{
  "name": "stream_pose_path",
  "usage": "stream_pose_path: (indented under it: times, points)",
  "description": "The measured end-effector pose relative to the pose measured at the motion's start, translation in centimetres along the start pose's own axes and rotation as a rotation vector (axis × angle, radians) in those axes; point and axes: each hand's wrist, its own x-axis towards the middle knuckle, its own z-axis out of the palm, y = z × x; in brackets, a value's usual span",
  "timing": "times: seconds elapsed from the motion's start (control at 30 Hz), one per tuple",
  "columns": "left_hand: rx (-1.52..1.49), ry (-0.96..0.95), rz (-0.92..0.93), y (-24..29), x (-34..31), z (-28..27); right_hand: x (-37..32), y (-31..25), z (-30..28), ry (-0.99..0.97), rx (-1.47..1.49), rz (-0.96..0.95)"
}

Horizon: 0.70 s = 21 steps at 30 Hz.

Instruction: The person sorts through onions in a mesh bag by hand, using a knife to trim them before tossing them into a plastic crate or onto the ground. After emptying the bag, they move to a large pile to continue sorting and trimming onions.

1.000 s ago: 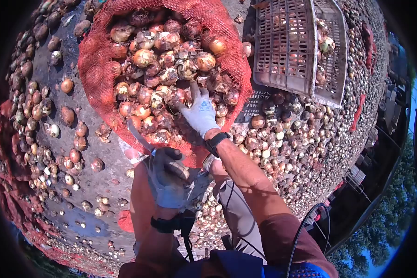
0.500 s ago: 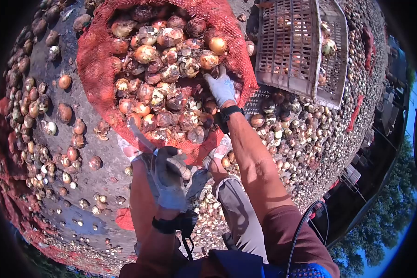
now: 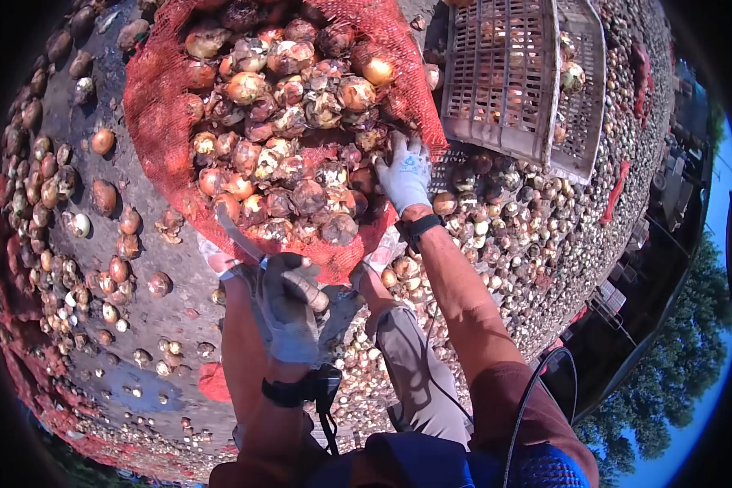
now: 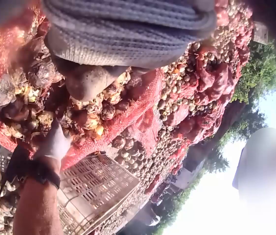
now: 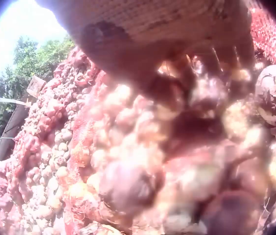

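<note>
My left hand [image 3: 289, 313], in a grey-white work glove, grips a knife by its wooden handle [image 3: 311, 291]. The knife's long blade [image 3: 237, 234] points up and left over the near edge of a red mesh sack [image 3: 156, 146]. Many onions [image 3: 289, 122] with dry, peeling skins fill this sack, whose mouth is spread wide. On the right side my gloved right hand [image 3: 407, 177] reaches in with extended fingers, touching the onions beside the sack wall. Glare and blur veil the onions [image 5: 128, 181] under it in the right wrist view.
A plastic crate [image 3: 500, 77] stands tilted right of the sack, with another crate behind it. Loose onions [image 3: 504, 236] cover the ground to the right, and scattered ones [image 3: 103, 195] lie left. My feet [image 3: 378, 252] are close by the sack's near edge.
My right hand has moved from the front middle of the onions to the right side of the sack. Onions now show where it was. The left hand stays almost still with the knife.
</note>
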Motion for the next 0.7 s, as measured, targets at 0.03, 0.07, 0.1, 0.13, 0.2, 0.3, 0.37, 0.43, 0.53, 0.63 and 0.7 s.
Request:
stream_pose_path:
  times: [0.03, 0.07, 0.1, 0.13, 0.2, 0.3, 0.37, 0.43, 0.53, 0.63, 0.7]
  points:
    - [0.044, 0.019, 0.015, 0.0, 0.1, -0.2, 0.8, 1.3, 0.1, -0.117, -0.104, 0.049]
    - [0.088, 0.039, 0.030, -0.1, 0.1, -0.2, 1.3, 2.0, 0.5, -0.159, -0.167, 0.002]
    - [-0.005, 0.035, -0.006, -0.1, 0.0, 0.0, 1.5, 2.3, 0.8, -0.202, -0.229, -0.045]
    - [-0.098, 0.034, -0.040, 0.1, -0.3, 0.5, 1.5, 2.6, 1.0, -0.247, -0.291, -0.094]
    - [-0.149, -0.015, -0.068, 0.9, -0.4, 0.5, 1.0, 2.6, 0.6, -0.303, -0.325, -0.204]
    - [-0.091, -0.092, -0.060, 1.5, -0.6, -0.3, -1.2, 2.1, -1.7, -0.340, -0.201, -0.188]
    - [-0.116, -0.083, -0.067, 1.2, -0.6, -0.2, -1.7, 2.4, -3.5, -0.627, 0.003, -0.063]
    - [-0.234, -0.054, -0.121, 0.9, -0.6, 0.2, -1.8, 4.2, -1.3, -0.445, 0.416, -0.059]
    - [-0.227, -0.048, -0.111, 0.8, -0.5, 0.1, 0.3, 1.5, -4.6, -0.476, 1.508, 0.040]
    - [-0.139, -0.015, -0.099, 1.2, -0.9, 0.5, 0.9, -0.5, -6.0, -0.495, 1.325, 0.016]
    - [-0.122, -0.013, -0.088, 1.0, -0.9, 0.6, 0.7, 2.3, -1.5, -0.470, 0.476, -0.299]
